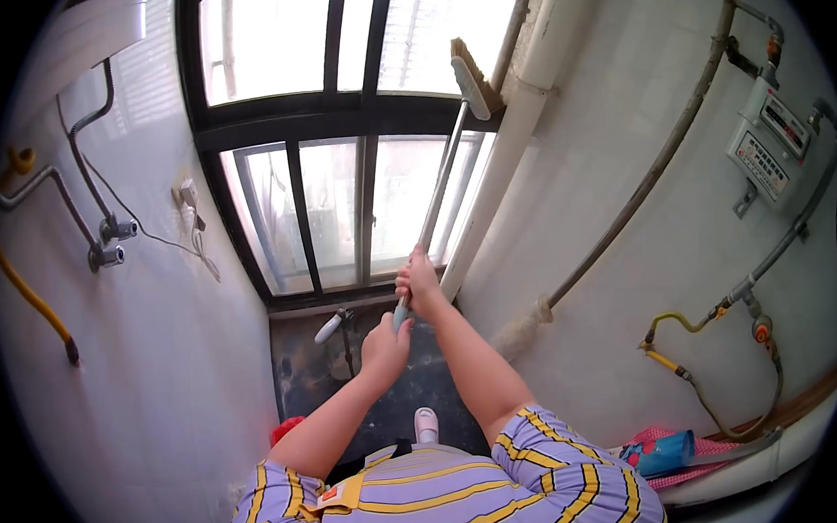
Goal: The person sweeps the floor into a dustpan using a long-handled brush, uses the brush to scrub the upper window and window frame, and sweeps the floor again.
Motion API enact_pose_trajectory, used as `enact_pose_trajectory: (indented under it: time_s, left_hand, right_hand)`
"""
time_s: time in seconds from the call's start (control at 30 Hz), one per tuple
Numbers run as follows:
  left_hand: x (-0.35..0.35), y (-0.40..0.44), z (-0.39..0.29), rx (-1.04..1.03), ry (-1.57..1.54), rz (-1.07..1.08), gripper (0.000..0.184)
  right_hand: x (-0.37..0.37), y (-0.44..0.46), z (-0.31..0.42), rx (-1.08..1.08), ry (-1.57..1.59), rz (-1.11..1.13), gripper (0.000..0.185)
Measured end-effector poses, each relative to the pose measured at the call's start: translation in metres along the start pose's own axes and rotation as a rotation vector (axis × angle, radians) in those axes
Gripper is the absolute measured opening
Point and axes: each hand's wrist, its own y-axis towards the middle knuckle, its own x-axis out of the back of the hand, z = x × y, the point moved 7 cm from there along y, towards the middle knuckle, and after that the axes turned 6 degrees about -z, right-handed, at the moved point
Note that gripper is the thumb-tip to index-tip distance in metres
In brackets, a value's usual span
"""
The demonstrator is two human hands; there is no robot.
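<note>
A long-handled broom [443,182] is held up at a slant, its grey head and tan bristles at the upper right corner of the window, beside the white vertical pipe. My left hand [385,347] is closed round the light grey grip at the handle's lower end. Higher on the handle, my right hand [420,284] is wrapped round the pole. Behind the broom stands the dark-framed window [368,123]. Whether the bristles touch the frame or the pipe, I cannot tell.
White pipe [498,162] right of the window. Gas meter [772,148] and hoses on the right wall. Metal valves [112,243], a yellow hose [32,292] and a socket with cord [187,191] on the left. White-handled object [330,328] low by the window; pink and blue bag [665,451] lower right.
</note>
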Motion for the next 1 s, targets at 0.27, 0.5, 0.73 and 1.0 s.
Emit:
enact_pose_trajectory:
  time_s: [0.27, 0.5, 0.73, 1.0]
  left_hand:
    - [0.033, 0.042, -0.060, -0.187, -0.020, -0.160, 0.033]
    - [0.035, 0.097, -0.083, -0.142, 0.060, -0.128, 0.037]
    - [0.073, 0.051, -0.034, -0.082, 0.132, -0.156, 0.037]
    - [0.183, 0.112, -0.098, -0.308, 0.483, -0.323, 0.037]
  right_hand:
    - [-0.038, -0.009, 0.096, 0.270, 0.065, 0.030, 0.038]
    - [-0.059, 0.029, 0.140, 0.186, 0.061, 0.014, 0.039]
    - [-0.075, 0.016, 0.055, 0.068, 0.129, 0.047, 0.038]
    - [-0.177, 0.009, 0.124, 0.116, 0.510, 0.175, 0.041]
